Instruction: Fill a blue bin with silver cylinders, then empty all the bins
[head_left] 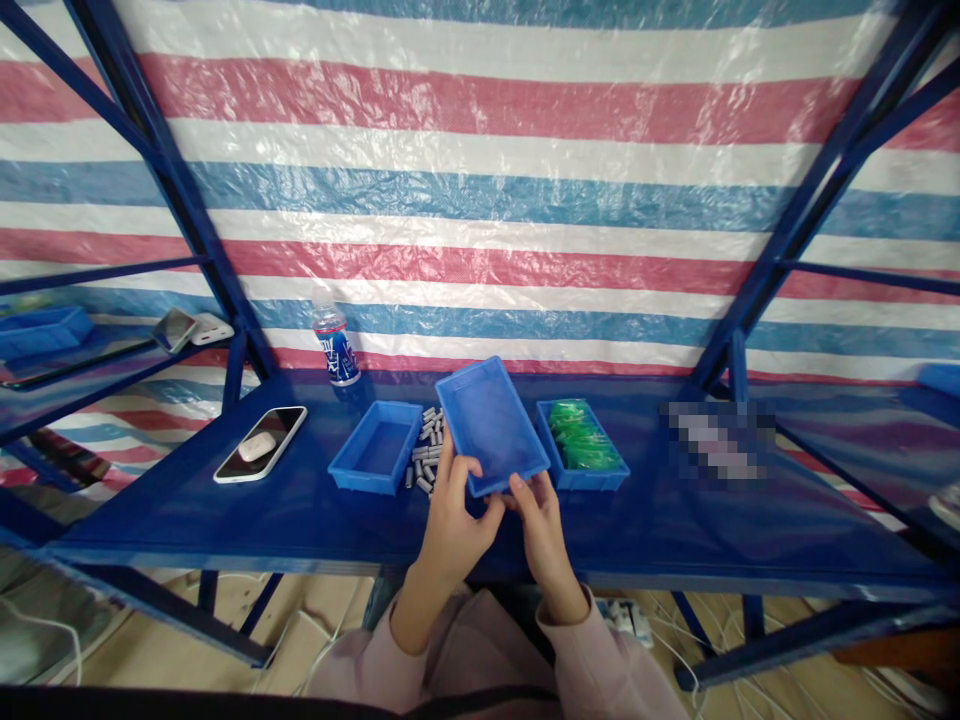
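Both my hands hold an empty blue plastic tray (pixel 491 425), tilted and raised over the middle of the table. My left hand (pixel 456 500) grips its lower left side, and my right hand (pixel 536 505) its lower right corner, thumb on the rim. Behind the tray's left edge lies a pile of small silvery cylinders (pixel 426 455), partly hidden. A second blue tray (pixel 375 450), with nothing inside, sits left of the pile. Right of my hands stands a third blue tray (pixel 592 482) filled with green packets (pixel 581 435) in clear wrapping.
On the blue table (pixel 300 530), a phone (pixel 281 435) with a white earbud case (pixel 256 447) lies left. A labelled bottle (pixel 336 345) stands at the back. Something blurred out (pixel 716 440) lies right. Blue metal posts (pixel 180 210) frame the striped sheet (pixel 480 200).
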